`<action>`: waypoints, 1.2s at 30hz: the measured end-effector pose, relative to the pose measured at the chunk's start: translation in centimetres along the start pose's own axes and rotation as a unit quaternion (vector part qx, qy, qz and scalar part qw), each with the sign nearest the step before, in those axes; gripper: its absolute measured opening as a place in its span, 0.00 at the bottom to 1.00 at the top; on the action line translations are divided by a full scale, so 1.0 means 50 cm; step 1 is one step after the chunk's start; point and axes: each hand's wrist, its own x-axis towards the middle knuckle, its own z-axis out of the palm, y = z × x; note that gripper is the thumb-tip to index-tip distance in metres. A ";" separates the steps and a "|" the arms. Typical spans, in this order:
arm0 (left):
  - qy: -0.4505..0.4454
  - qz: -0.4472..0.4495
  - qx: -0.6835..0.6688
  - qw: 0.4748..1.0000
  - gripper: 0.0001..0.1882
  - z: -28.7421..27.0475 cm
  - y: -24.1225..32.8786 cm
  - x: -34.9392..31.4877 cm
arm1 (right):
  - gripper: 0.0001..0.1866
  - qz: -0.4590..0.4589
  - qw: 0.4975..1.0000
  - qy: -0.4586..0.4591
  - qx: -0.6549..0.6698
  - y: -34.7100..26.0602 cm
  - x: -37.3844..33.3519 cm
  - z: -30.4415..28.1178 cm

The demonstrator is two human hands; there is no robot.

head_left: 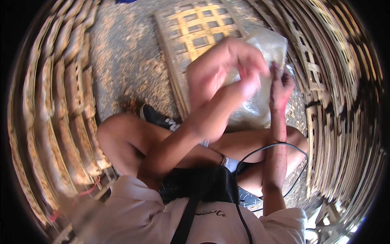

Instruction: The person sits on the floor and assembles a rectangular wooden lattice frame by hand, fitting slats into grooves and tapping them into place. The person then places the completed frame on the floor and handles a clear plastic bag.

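Note:
My left hand (229, 61) is raised in front of me over a clear plastic bag (266, 44), smeared by motion. Its fingers look bent, but whether they hold anything does not show. To the right, my right hand (281, 89) is at the bag's right edge, with its fingers curled. Red stains mark this hand and its forearm. What sits between the right fingers is too small to make out. Pale, shiny contents or folds show in the bag, which lies in front of my crossed legs. Beyond the left hand lies a bamboo lattice panel (205, 24) in a wooden frame.
Stacked bamboo racks with brownish edges (61, 93) rise on my left. More stacked slatted panels (341, 101) stand close on the right. Wood shavings cover the grey floor (126, 53). A black cable (290, 145) loops over my right forearm, and a dark shoe (154, 116) shows by my knee.

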 end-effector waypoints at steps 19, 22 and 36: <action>-0.204 -0.152 -0.171 0.952 0.49 -0.012 0.011 0.017 | 0.16 0.009 0.999 0.003 -0.034 -0.028 -0.023 0.004; -0.208 -0.148 -0.165 0.953 0.49 -0.003 0.025 0.017 | 0.16 0.000 1.000 0.003 -0.004 -0.024 -0.023 0.012; -0.261 -0.048 -0.287 0.920 0.40 0.031 0.026 -0.029 | 0.21 0.029 0.997 -0.024 -0.073 -0.029 -0.023 0.006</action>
